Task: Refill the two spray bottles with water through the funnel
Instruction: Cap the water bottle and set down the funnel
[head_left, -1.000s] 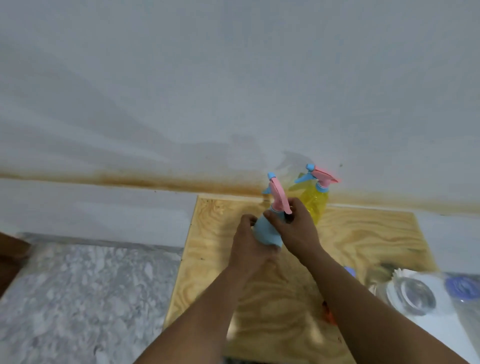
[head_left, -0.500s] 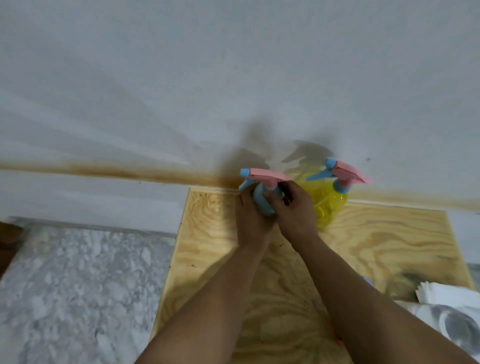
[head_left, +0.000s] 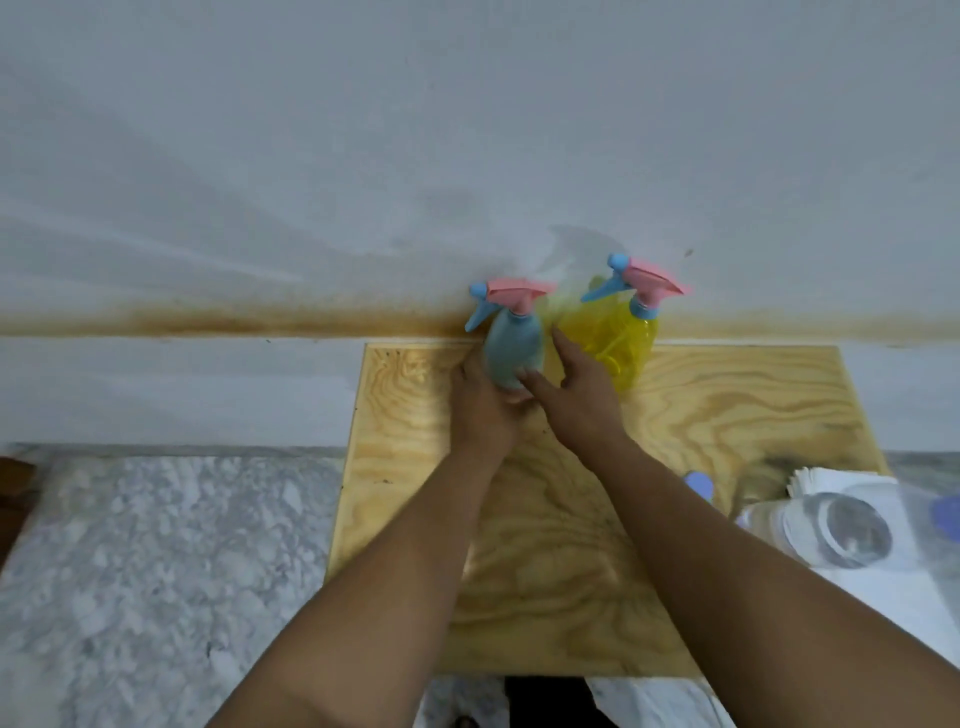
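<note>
both hands are at the blue spray bottle (head_left: 514, 348) near the back edge of the wooden board (head_left: 727, 415). left hand (head_left: 485, 410) wraps round the lower part of the bottle from the left and underneath, fingers curled on it, holding it upright. right hand (head_left: 582, 395) is beside the bottle with its fingers straight and spread; one fingertip touches the bottle low on its right side, another finger points up along it, and nothing is held in that hand.

the blue bottle has its pink and blue spray head (head_left: 511, 293) on top, nozzle to the left. just to its right stands the yellow spray bottle (head_left: 618, 338), see-through, with the same kind of pink and blue head, also fitted. the two bottles are close together; whether they touch cannot be told. both stand against the white wall (head_left: 467, 130), which has a brown stain (head_left: 234, 325) along its foot.

the board lies on a grey marbled floor (head_left: 130, 571). at the board's right edge is a clear plastic bottle (head_left: 852, 525) lying on white paper (head_left: 831, 480), blurred, with a small blue cap (head_left: 698, 483) near it, partly behind the right forearm.
</note>
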